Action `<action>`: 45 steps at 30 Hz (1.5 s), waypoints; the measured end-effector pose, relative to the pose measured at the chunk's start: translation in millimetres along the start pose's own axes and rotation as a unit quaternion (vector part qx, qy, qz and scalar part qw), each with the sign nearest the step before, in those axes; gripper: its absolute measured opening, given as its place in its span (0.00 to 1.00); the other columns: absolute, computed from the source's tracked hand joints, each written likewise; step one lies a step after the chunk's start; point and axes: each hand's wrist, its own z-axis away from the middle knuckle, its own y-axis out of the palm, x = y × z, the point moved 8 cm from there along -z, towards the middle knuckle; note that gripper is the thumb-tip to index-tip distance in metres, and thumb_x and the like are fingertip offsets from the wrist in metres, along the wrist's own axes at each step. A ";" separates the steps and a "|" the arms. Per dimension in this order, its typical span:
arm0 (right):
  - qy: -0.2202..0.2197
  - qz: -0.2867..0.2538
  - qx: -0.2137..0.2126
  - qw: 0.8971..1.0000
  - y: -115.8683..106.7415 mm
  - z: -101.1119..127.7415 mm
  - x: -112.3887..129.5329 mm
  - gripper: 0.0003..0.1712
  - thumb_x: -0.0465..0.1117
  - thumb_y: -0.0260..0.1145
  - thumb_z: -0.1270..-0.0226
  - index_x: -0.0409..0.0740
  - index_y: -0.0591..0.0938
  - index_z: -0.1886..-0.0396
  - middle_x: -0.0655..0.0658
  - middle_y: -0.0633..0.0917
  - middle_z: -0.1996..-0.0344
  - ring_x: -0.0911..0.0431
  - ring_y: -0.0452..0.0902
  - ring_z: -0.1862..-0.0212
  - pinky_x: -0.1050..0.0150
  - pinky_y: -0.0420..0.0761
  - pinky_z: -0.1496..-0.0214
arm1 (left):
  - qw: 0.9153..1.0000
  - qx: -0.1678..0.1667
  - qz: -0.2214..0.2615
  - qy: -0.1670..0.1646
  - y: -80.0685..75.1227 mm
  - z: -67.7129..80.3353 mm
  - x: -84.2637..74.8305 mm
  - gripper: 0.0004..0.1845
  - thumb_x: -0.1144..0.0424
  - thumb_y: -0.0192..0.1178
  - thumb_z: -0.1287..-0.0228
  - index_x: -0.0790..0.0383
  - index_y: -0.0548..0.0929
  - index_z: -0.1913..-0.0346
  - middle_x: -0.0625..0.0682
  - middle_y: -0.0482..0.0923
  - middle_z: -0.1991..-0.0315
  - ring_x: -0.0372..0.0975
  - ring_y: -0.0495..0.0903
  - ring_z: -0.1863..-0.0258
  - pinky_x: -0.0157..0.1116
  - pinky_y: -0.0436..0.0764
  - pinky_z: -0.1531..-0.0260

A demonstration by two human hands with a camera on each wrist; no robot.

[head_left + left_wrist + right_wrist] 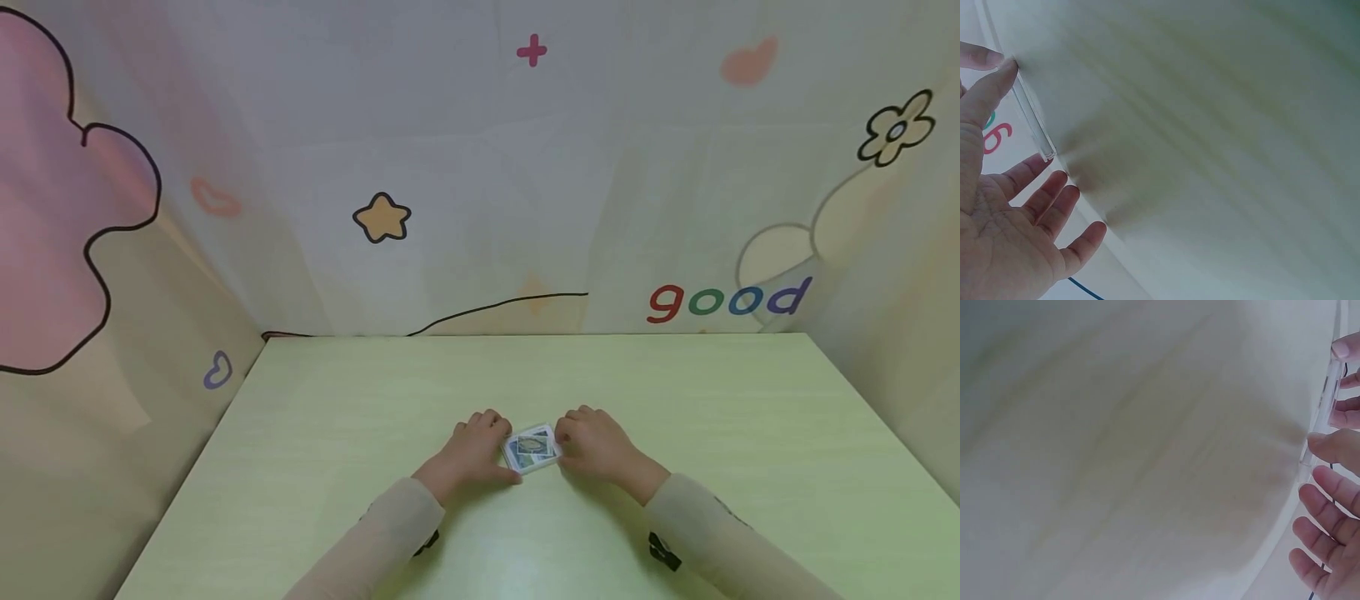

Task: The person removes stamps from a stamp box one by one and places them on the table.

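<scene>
Left hand [472, 446] and right hand [597, 443] pinched the clear case [534, 448], other fingers [1087, 245] loosely spread; uneven pressure could have tipped it

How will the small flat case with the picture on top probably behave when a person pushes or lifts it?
The small flat case is probably stiff: its outline looks straight, without sagging. Being flat with straight sides, it would likely slide rather than roll. Its smooth-looking clear edge may feel somewhat slippery.
</scene>
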 end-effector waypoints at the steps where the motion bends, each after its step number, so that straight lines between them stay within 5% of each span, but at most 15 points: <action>1: 0.000 0.001 0.001 1.000 0.0 -0.1 0.1 0.10 0.40 0.74 0.53 0.45 0.81 0.71 0.49 0.82 0.70 0.55 0.71 0.67 0.63 0.69 0.66 | 1.000 0.000 0.000 0.000 0.5 -0.2 0.4 0.35 0.43 0.70 0.52 0.60 0.74 0.45 0.52 0.71 0.47 0.44 0.69 0.49 0.44 0.71 0.51; 9: 0.010 0.004 0.015 1.000 0.8 0.3 -0.6 0.14 0.42 0.75 0.53 0.44 0.82 0.66 0.47 0.82 0.66 0.53 0.72 0.64 0.60 0.72 0.63 | 1.000 0.006 0.010 0.001 3.8 -1.1 1.8 0.34 0.43 0.71 0.52 0.57 0.74 0.45 0.51 0.70 0.48 0.43 0.68 0.50 0.43 0.70 0.50; 19: 0.024 -0.045 0.066 0.996 9.7 -2.1 -0.2 0.32 0.47 0.78 0.57 0.41 0.80 0.51 0.42 0.80 0.53 0.50 0.73 0.54 0.51 0.75 0.53 | 1.000 0.007 0.015 0.013 4.9 -2.0 4.5 0.32 0.44 0.71 0.52 0.52 0.75 0.44 0.51 0.69 0.46 0.44 0.66 0.47 0.45 0.69 0.48; 33: -0.026 -0.074 0.085 0.993 18.1 -5.0 16.2 0.31 0.48 0.76 0.54 0.41 0.78 0.49 0.47 0.77 0.57 0.55 0.70 0.59 0.59 0.74 0.57 | 0.999 0.018 0.043 0.025 6.4 0.3 4.0 0.32 0.46 0.72 0.53 0.52 0.76 0.44 0.51 0.70 0.45 0.45 0.66 0.45 0.48 0.68 0.45; 45: -0.039 -0.076 0.072 0.994 17.5 -7.4 18.6 0.30 0.48 0.77 0.56 0.40 0.80 0.54 0.47 0.77 0.60 0.56 0.69 0.62 0.62 0.72 0.61 | 0.985 0.026 0.165 0.040 7.3 -5.7 7.6 0.40 0.60 0.76 0.56 0.56 0.70 0.38 0.48 0.77 0.48 0.43 0.70 0.46 0.47 0.64 0.40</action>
